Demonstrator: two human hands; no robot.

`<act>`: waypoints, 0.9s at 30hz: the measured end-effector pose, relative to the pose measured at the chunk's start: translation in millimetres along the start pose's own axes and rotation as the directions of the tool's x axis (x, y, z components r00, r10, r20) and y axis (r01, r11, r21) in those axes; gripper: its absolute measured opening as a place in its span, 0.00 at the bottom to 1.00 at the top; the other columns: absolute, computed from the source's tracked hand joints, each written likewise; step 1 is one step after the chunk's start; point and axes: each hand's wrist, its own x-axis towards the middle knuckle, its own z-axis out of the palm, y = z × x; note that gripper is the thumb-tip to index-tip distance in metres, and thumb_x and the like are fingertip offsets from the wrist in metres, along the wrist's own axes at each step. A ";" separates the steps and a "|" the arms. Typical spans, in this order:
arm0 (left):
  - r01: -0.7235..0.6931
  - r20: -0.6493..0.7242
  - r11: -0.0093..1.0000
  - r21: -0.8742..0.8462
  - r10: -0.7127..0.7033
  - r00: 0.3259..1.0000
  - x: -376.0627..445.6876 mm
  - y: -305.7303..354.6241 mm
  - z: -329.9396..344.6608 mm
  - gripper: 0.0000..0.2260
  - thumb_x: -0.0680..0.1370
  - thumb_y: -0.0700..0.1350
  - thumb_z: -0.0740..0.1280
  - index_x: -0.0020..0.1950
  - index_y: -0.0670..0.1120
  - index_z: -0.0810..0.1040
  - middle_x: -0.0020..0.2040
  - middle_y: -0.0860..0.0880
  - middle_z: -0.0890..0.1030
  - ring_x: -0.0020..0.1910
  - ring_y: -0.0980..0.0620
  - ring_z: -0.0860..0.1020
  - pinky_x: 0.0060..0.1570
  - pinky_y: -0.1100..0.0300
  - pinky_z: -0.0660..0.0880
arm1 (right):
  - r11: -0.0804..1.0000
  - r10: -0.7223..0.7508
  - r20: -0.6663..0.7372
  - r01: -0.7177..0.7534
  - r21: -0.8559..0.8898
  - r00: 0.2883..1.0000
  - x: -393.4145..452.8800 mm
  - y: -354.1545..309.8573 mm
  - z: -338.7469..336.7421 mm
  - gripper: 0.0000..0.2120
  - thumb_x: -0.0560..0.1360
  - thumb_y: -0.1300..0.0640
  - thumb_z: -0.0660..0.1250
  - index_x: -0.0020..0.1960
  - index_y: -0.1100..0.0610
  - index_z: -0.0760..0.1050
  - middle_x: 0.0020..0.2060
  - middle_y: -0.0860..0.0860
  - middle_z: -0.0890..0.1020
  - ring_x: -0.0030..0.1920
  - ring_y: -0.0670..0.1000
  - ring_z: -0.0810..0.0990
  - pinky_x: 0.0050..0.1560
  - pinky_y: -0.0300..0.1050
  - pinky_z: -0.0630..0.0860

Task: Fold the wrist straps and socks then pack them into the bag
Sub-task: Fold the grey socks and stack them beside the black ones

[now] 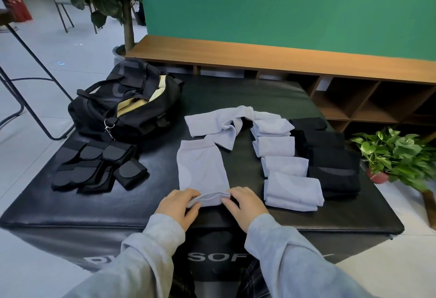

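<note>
Folding a sock — near end first.
Left hand [178, 204] and right hand [245, 204] pinch the flat pale-lilac knit sock [203, 170]; next, roll toward twelve o'clock.

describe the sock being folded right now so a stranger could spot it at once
On the black padded block, look at the near edge, just beyond the person's left hand and right hand. The pale lilac sock lies flat and lengthwise there, its near end pinched and rolled up by both hands. The lilac socks to its right are already folded.
</note>
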 end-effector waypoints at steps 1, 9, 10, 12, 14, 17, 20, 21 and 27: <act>0.045 0.002 0.999 -0.003 -0.045 0.999 1.3 0.2 0.1 0.11 0.78 0.49 0.62 0.60 0.52 0.74 0.48 0.52 0.73 0.49 0.51 0.74 0.50 0.63 0.69 | 1.000 0.016 0.001 -0.016 -0.001 1.000 2.5 -0.6 -1.5 0.12 0.80 0.50 0.58 0.47 0.57 0.73 0.44 0.50 0.75 0.51 0.50 0.71 0.52 0.42 0.67; 0.240 -0.019 0.970 -0.033 -0.241 0.970 16.3 -1.9 -1.1 0.19 0.80 0.49 0.60 0.70 0.49 0.64 0.49 0.49 0.74 0.48 0.51 0.74 0.49 0.62 0.69 | 0.985 0.163 0.019 -0.164 0.055 0.986 18.8 -5.1 -0.7 0.16 0.80 0.51 0.57 0.34 0.50 0.61 0.34 0.44 0.66 0.43 0.50 0.68 0.42 0.41 0.63; 0.252 -0.024 0.967 -0.035 -0.253 0.967 16.9 -1.9 -2.0 0.19 0.80 0.49 0.60 0.70 0.49 0.64 0.50 0.48 0.74 0.49 0.50 0.75 0.50 0.62 0.69 | 0.982 0.175 0.019 -0.176 0.064 0.984 19.6 -5.2 -0.6 0.16 0.80 0.51 0.58 0.35 0.51 0.62 0.35 0.45 0.67 0.43 0.50 0.69 0.42 0.41 0.63; 0.268 -0.044 0.963 -0.034 -0.270 0.962 17.5 -2.4 -2.5 0.18 0.80 0.48 0.60 0.69 0.49 0.65 0.53 0.48 0.75 0.52 0.50 0.75 0.52 0.63 0.69 | 0.979 0.189 0.021 -0.190 0.073 0.982 20.7 -5.3 -0.7 0.12 0.80 0.52 0.58 0.39 0.53 0.66 0.38 0.47 0.70 0.43 0.49 0.69 0.43 0.41 0.65; 0.280 -0.052 0.959 -0.030 -0.282 0.958 17.1 -3.3 -2.1 0.18 0.79 0.48 0.61 0.68 0.49 0.65 0.52 0.51 0.75 0.51 0.51 0.75 0.51 0.64 0.68 | 0.977 0.197 0.020 -0.198 0.076 0.980 21.2 -4.9 -1.0 0.08 0.80 0.52 0.58 0.45 0.55 0.69 0.42 0.48 0.72 0.45 0.49 0.70 0.46 0.41 0.67; 0.293 -0.057 0.954 -0.064 -0.296 0.953 20.1 -4.0 0.9 0.19 0.78 0.44 0.63 0.69 0.48 0.65 0.48 0.51 0.74 0.46 0.53 0.74 0.50 0.65 0.67 | 0.975 0.206 0.013 -0.206 0.077 0.979 22.3 -4.6 -0.6 0.08 0.80 0.53 0.59 0.52 0.56 0.73 0.44 0.48 0.72 0.46 0.48 0.71 0.50 0.41 0.69; 0.234 -0.085 0.968 -0.096 -0.242 0.967 20.7 -5.9 2.0 0.17 0.77 0.38 0.64 0.65 0.45 0.69 0.54 0.49 0.73 0.49 0.51 0.73 0.52 0.62 0.69 | 0.974 0.216 0.000 -0.216 0.074 0.976 23.4 -4.9 0.6 0.06 0.80 0.53 0.59 0.52 0.55 0.72 0.42 0.47 0.72 0.46 0.48 0.71 0.49 0.41 0.70; 0.157 -0.115 0.986 -0.052 -0.162 0.980 19.5 -7.5 3.3 0.15 0.76 0.35 0.64 0.62 0.45 0.72 0.56 0.48 0.73 0.49 0.52 0.71 0.51 0.60 0.70 | 0.972 0.222 -0.004 -0.221 0.084 0.975 23.5 -4.9 1.2 0.04 0.80 0.53 0.59 0.50 0.54 0.70 0.41 0.46 0.71 0.46 0.49 0.71 0.49 0.42 0.70; -0.309 -0.240 0.930 0.199 0.352 0.904 14.7 -19.1 11.4 0.17 0.66 0.39 0.52 0.47 0.55 0.72 0.50 0.57 0.72 0.50 0.54 0.70 0.39 0.56 0.77 | 0.971 0.225 -0.039 -0.221 0.089 0.974 22.1 -3.4 3.5 0.05 0.79 0.54 0.60 0.48 0.53 0.65 0.44 0.46 0.72 0.45 0.48 0.72 0.44 0.41 0.68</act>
